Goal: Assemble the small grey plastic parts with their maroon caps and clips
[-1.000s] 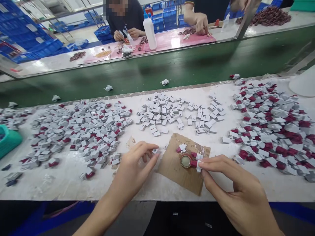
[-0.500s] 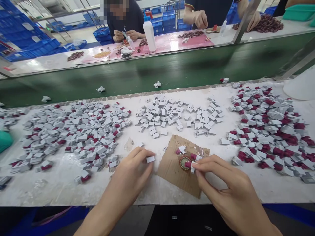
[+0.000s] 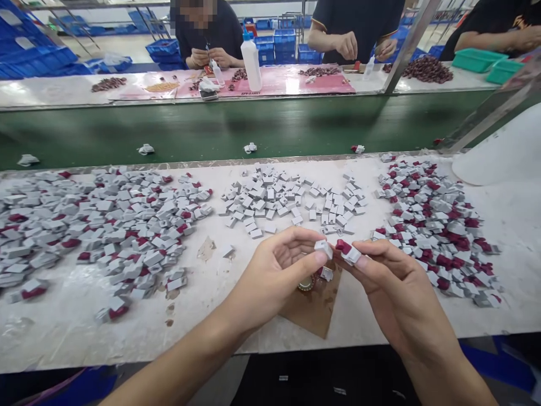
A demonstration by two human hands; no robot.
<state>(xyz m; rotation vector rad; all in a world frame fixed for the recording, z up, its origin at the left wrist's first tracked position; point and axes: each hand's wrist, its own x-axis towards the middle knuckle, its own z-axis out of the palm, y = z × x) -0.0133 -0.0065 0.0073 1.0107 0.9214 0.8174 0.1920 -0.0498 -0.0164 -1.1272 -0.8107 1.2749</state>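
Block [image 3: 323, 248], small and white, is held up just beside a maroon-and-white piece [image 3: 347, 251], both above a brown cardboard sheet [image 3: 315, 316]. On the cardboard, partly hidden by the hands, are a round dish [image 3: 305, 283] and another small white piece [image 3: 326, 273]. The cardboard lies on a whitish, stained worktable [image 3: 203, 327]. Beyond it, a middle heap [image 3: 270, 194] of white blocks sits between a left heap [image 3: 127, 220] and a right heap [image 3: 443, 231], both mixed white and maroon. Behind runs a green strip [image 3: 198, 127] with a few scattered pieces. Across it, three people work at a far bench [image 3: 46, 93] bearing a pink mat [image 3: 291, 84], dark red piles and a white bottle [image 3: 252, 65] with a blue cap; blue bins [image 3: 285, 48] stand behind.

The left hand [image 3: 274, 273] has thumb and fingers closed on the block. The right hand [image 3: 393, 276] pinches the maroon-and-white piece between thumb and fingertips.
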